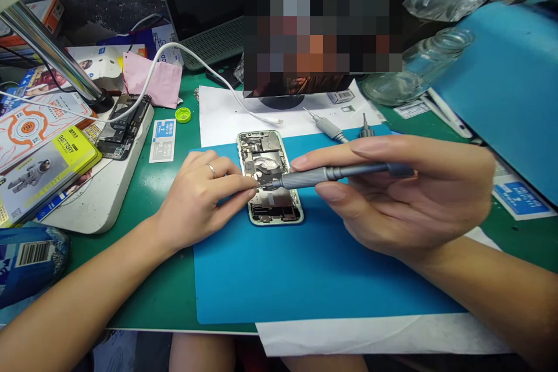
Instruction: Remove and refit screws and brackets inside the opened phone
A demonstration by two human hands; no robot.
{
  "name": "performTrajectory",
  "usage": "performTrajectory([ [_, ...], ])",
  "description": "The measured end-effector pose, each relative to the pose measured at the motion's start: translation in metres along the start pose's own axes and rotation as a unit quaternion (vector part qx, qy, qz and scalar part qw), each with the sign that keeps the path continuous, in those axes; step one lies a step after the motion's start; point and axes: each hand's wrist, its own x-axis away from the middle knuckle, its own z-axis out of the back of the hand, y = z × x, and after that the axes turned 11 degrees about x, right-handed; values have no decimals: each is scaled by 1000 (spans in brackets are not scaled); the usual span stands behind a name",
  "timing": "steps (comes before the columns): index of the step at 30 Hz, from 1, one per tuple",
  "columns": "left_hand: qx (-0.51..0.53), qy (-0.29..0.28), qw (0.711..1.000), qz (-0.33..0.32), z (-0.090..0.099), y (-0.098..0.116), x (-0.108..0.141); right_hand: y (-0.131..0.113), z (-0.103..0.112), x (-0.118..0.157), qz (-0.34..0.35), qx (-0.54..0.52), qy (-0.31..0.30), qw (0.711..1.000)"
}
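An opened smartphone (275, 200) with its inner parts bare lies on a blue mat (305, 279). My right hand (405, 197) grips a grey precision screwdriver (307, 178) between thumb and fingers, held almost level over the phone with its tip pointing left. My left hand (196, 192), with a ring on one finger, reaches to the phone's left edge. Its thumb and index finger are pinched together at the screwdriver's tip; whatever is between them is too small to make out. Behind the phone, another grey screwdriver (328, 128) rests on white paper (218, 116).
A white cable (192, 52) arches over the back left. Left of the mat stand a lamp post (65, 52), a second opened phone (122, 128), a yellow battery box (56, 168) and a green cap (182, 115). A glass jar (414, 75) lies at the back right.
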Motion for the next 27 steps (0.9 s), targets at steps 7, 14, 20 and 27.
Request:
performTrajectory([
  [7, -1, 0, 1000, -1, 0, 0, 0, -2, 0, 0, -17, -5, -11, 1000],
  [14, 0, -2, 1000, -1, 0, 0, 1, -1, -1, 1, -3, 4, -10, 1000],
  [20, 0, -1, 1000, 2, -1, 0, 0, -3, 0, 2, -21, 2, -10, 1000],
  [27, -3, 1, 1000, 0, -1, 1, 0, -3, -1, 1, -23, -3, -10, 1000],
])
